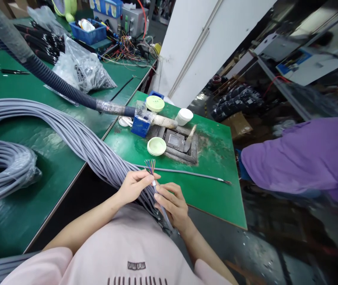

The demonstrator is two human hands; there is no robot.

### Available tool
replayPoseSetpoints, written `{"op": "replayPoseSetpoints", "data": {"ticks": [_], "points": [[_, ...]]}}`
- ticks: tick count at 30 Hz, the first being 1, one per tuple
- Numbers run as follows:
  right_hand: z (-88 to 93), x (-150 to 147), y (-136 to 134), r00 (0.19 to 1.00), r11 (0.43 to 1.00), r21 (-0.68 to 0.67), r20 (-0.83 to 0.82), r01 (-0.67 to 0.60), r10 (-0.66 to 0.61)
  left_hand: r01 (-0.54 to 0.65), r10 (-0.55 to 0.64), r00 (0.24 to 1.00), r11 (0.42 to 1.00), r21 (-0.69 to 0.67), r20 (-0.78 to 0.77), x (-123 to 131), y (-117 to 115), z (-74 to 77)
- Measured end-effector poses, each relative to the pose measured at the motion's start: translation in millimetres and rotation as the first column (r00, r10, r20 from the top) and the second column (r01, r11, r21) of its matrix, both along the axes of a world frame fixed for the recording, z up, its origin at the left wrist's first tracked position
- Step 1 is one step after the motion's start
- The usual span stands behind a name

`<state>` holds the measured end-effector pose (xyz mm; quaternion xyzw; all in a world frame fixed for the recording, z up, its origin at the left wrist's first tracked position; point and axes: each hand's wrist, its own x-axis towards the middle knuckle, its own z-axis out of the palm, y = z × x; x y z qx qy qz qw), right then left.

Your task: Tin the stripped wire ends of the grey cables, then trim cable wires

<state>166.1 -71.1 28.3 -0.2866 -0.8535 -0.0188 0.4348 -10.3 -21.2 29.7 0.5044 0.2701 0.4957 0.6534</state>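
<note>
Cable end (151, 168) pinched in both hands

A grey multicore cable (161, 208) rises from the person's lap area, and its stripped tip fans into thin coloured wires just above the hands. The left hand (133, 186) is clenched around the sheath right below those wires, with the thumb lying along it. The right hand (171, 205) sits just beside it, its fingers curled and closed on the same cable a little lower down. Neither hand is released.

A large grey cable bundle (68, 132) runs from the workbench (38, 225) past the left hand, and a coil in plastic wrap (4, 170) lies further left on the bench's green top. Another grey cable (187, 173), with a stripped end, lies across the green mat (213, 198) of a smaller table, just above the right hand. Beyond it sit a recessed metal tray (175, 140) with a scraper (189, 138) in it, two green-lidded white tubs (156, 146), a white cup (183, 116) and a blue box (141, 126).

A black corrugated hose (53, 79) crosses above the bench, beside a plastic bag of dark parts (82, 69). To the right, a co-worker's purple sleeve (299, 158) leans in, well apart from the person's hands.
</note>
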Motion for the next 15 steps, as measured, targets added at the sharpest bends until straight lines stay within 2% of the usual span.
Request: {"op": "replayPoseSetpoints", "data": {"ticks": [6, 12, 15], "points": [[0.7, 0, 1, 1.0, 1.0, -0.002, -0.01, -0.005, 0.005, 0.0, 0.001, 1.0, 0.999, -0.053, 0.005, -1, 0, 2.5], [2.0, -6, 0, 0.997, 0.999, 0.041, 0.081, -0.018, 0.015, 0.005, 0.018, 0.994, 0.976, -0.216, 0.104, 12, 6, -3.5], [12.1, 2, -7, 0.992, 0.992, 0.1, 0.09, 0.074, -0.083, 0.102, -0.096, 0.995, 0.975, -0.198, 0.036, 24, 14, -1.4]]}}
